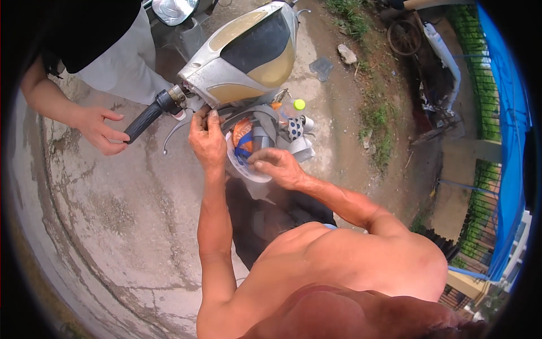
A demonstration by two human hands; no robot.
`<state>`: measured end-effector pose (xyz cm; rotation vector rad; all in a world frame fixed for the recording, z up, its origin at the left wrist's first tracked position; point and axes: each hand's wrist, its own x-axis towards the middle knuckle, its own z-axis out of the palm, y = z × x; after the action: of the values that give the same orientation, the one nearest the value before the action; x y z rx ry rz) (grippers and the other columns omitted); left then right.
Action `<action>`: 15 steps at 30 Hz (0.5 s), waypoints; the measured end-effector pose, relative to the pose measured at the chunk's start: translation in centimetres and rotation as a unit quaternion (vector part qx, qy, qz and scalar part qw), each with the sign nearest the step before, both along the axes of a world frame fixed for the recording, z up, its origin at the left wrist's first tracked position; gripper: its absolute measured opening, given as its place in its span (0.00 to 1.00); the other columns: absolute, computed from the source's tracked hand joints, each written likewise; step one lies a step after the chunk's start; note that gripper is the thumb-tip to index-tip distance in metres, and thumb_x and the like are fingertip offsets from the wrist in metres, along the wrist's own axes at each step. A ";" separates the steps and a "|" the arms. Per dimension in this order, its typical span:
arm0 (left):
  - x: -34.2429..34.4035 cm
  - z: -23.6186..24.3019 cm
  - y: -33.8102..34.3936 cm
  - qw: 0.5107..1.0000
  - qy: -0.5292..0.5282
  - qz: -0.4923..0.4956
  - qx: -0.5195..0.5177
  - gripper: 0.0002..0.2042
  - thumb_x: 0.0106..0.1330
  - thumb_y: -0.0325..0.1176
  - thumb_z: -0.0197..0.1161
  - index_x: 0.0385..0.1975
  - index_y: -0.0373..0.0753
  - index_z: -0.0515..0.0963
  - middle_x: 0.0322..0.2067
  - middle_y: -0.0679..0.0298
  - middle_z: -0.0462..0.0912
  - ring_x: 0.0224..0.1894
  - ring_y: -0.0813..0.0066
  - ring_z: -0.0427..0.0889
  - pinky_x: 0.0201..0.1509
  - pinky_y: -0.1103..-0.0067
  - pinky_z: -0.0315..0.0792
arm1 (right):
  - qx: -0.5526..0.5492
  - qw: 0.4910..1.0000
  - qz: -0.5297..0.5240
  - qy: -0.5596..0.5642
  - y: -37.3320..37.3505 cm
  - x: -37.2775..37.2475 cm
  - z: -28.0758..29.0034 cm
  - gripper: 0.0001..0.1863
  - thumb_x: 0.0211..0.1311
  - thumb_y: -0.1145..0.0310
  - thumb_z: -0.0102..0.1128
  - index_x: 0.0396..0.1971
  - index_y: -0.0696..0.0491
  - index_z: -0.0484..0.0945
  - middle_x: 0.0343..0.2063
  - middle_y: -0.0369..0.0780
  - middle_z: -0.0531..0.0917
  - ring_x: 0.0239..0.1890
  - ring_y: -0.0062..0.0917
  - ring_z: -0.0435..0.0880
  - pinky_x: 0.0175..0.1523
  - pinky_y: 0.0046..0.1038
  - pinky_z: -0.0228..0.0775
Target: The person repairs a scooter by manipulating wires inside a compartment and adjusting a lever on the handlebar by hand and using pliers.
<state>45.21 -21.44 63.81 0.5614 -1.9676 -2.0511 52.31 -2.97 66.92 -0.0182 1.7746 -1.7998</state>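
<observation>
A scooter's handlebar cover (248,53), silver and gold with a dark panel, stands in front of me. My left hand (207,140) is raised to its underside beside the brake lever (176,134), fingers closed together at the cover's lower edge. What they pinch, if anything, is hidden. My right hand (281,168) is closed, thumb against curled fingers, over the near rim of a white basket (253,174). Nothing I can name shows in it. Orange and blue items (243,141) lie in the basket, below the cover.
Another person's hand (104,130) reaches to the black rubber handlebar grip (144,121) on the left. A bottle with a yellow-green cap (299,104) and a dotted item (294,129) stand beyond the basket. A rock (346,54) and a blue tarp (497,141) are to the right.
</observation>
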 end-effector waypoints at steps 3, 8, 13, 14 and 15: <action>-0.2 -0.6 1.3 0.999 0.024 0.022 -0.036 0.11 0.69 0.28 0.59 0.45 0.27 0.78 0.28 0.63 0.82 0.31 0.78 0.79 0.38 0.79 0.74 | -0.034 0.999 0.007 0.011 6.2 2.5 0.6 0.15 0.72 0.65 0.56 0.48 0.61 0.78 0.38 0.38 0.84 0.41 0.20 0.81 0.50 0.26 0.75; -0.3 -1.5 0.9 0.983 0.003 0.007 -0.184 0.09 0.70 0.31 0.60 0.41 0.30 0.78 0.27 0.66 0.81 0.28 0.82 0.75 0.33 0.83 0.69 | -0.085 0.995 -0.004 -0.055 18.0 4.4 -0.5 0.13 0.72 0.67 0.55 0.48 0.60 0.78 0.38 0.38 0.83 0.42 0.19 0.80 0.49 0.25 0.74; -0.6 -1.3 1.3 0.967 -0.044 0.026 -0.251 0.09 0.70 0.29 0.58 0.41 0.29 0.78 0.27 0.64 0.80 0.29 0.78 0.77 0.37 0.80 0.72 | -0.041 0.997 -0.048 -0.054 33.9 3.0 -4.0 0.14 0.71 0.67 0.56 0.49 0.61 0.78 0.39 0.40 0.84 0.41 0.20 0.82 0.49 0.25 0.76; -1.1 -1.0 2.5 0.963 -0.050 0.036 -0.264 0.08 0.70 0.29 0.57 0.40 0.30 0.78 0.28 0.64 0.80 0.30 0.78 0.77 0.38 0.80 0.72 | -0.031 0.996 -0.078 -0.044 37.4 2.9 -4.9 0.14 0.71 0.67 0.56 0.49 0.61 0.78 0.39 0.40 0.85 0.41 0.20 0.82 0.48 0.25 0.76; -1.3 -1.0 2.8 0.958 -0.049 0.034 -0.280 0.08 0.70 0.29 0.57 0.40 0.30 0.78 0.28 0.64 0.80 0.30 0.78 0.77 0.38 0.80 0.72 | -0.021 0.993 -0.107 -0.032 40.6 2.9 -5.8 0.14 0.71 0.68 0.56 0.48 0.62 0.78 0.39 0.40 0.85 0.41 0.20 0.82 0.48 0.25 0.76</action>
<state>43.90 -18.65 62.84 0.5932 -2.4032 -1.3449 55.16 37.60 61.08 0.2184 1.7480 -1.9655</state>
